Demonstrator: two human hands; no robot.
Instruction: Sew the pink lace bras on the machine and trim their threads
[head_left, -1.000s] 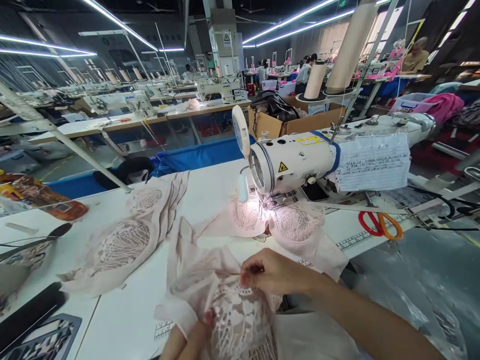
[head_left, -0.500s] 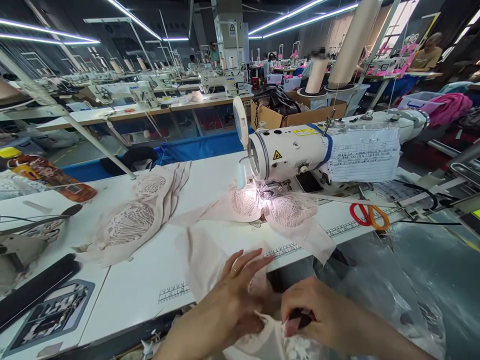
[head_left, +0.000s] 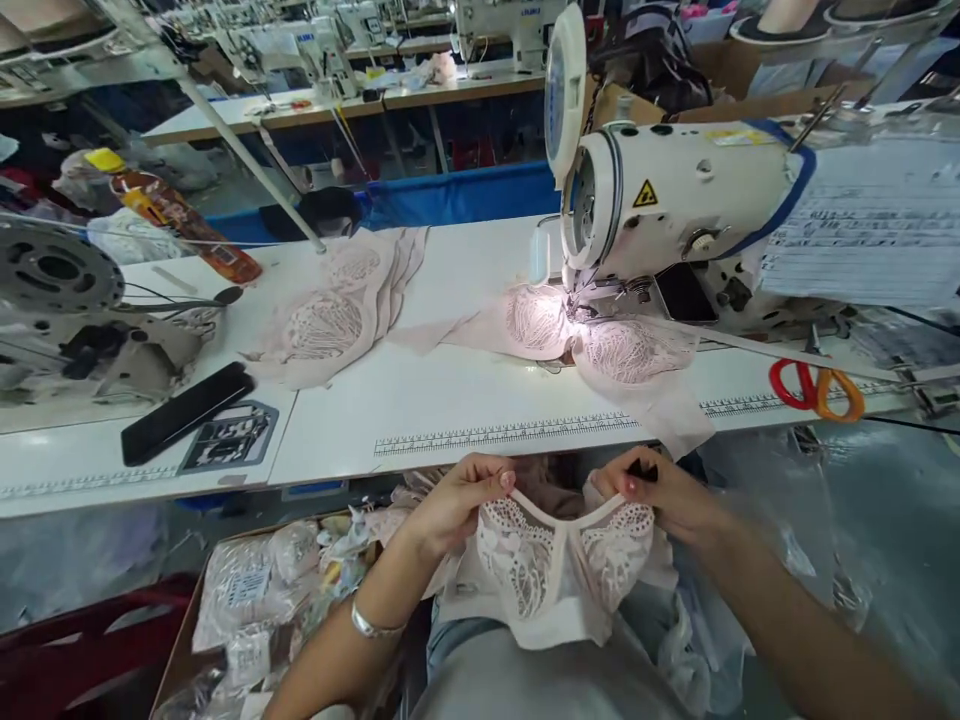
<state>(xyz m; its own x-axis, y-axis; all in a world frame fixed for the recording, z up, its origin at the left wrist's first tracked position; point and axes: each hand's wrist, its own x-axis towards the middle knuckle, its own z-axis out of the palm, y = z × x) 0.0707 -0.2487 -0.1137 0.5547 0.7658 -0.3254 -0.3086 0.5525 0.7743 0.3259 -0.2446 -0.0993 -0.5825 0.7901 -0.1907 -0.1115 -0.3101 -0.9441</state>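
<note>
The pale pink lace bra piece [head_left: 562, 570] hangs flat, long axis running left-right, cups pointing down. The left hand [head_left: 457, 500] and right hand [head_left: 664, 495] pinch its top corners, fingers closed.

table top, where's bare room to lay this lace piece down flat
Bare table between the stacked lace cups on the left and the piece under the sewing machine, down to the printed ruler. Crowded: needle area, scissors at right, black bar far left. Both hands, left hand and right hand, hold the lace piece.
</note>
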